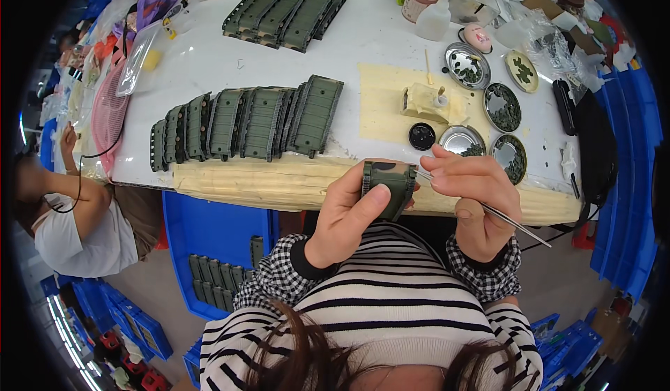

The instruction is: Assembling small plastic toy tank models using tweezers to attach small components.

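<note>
My left hand (340,218) is closed around a dark green and brown camouflage plastic part (391,182), thumb across its face, just off the table's near edge. In my right hand (481,192) is a slim silver metal hand tool (520,228), its shaft slanting down to the right. Its thin end meets or nearly touches the part's right upper edge; whether they touch I cannot tell. To the left, a row of similar curved green parts (264,122) stands close together on the table.
More green parts (285,16) lie at the back. Round tins (502,108) of small green bits, a black lid (421,136) and a tape-wrapped holder (426,103) sit at right. A blue bin (185,230) of green parts is below the table. Another person (80,227) sits at left.
</note>
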`<act>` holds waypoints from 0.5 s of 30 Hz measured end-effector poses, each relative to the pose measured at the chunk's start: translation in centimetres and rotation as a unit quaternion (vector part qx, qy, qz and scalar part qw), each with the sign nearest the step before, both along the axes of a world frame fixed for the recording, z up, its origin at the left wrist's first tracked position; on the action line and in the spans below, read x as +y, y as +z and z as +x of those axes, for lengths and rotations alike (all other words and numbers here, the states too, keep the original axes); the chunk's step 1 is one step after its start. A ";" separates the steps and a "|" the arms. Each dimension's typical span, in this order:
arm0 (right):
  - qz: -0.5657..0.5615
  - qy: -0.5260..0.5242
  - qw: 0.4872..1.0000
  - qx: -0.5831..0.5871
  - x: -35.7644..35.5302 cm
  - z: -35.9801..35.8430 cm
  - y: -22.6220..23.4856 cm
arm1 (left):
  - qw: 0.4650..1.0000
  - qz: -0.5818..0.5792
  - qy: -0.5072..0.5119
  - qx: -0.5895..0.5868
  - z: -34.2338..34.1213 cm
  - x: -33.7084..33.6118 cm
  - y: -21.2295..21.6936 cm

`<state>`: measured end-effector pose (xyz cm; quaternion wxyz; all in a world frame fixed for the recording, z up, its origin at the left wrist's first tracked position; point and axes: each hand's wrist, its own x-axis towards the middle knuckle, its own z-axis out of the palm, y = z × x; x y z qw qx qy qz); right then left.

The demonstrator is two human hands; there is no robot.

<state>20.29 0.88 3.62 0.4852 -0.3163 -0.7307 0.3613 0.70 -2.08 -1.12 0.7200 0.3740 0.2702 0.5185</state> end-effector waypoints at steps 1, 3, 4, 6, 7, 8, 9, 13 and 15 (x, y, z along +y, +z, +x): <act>0.002 0.000 1.000 -0.003 0.0 0.0 0.0 | 1.000 -0.004 0.001 -0.002 0.0 0.0 0.1; 0.009 -0.005 1.000 0.010 0.1 -0.2 -0.3 | 1.000 -0.012 0.001 -0.001 0.0 -0.1 0.2; 0.013 -0.011 0.999 0.027 0.1 -0.3 -0.5 | 1.000 -0.015 0.000 0.001 0.1 -0.1 0.2; 0.029 -0.042 0.997 0.050 0.0 -0.3 -0.8 | 0.996 0.016 -0.006 0.087 -0.4 0.3 0.5; 0.038 -0.067 0.996 0.055 -0.3 0.0 -0.9 | 0.994 0.008 0.000 0.107 -0.6 0.5 1.0; 0.047 -0.093 0.993 0.060 -0.3 0.3 -1.0 | 0.992 -0.001 0.007 0.127 -0.8 0.6 1.5; 0.064 -0.132 0.988 0.040 -0.4 0.5 -1.1 | 0.989 -0.012 0.013 0.147 -1.1 0.6 1.9; 0.054 -0.182 0.980 0.053 -0.6 1.1 -1.7 | 0.982 -0.024 0.140 0.124 -3.6 0.5 2.2; 0.048 -0.185 0.981 0.036 -0.8 1.7 -1.7 | 0.959 -0.012 0.212 0.186 -5.6 0.7 3.0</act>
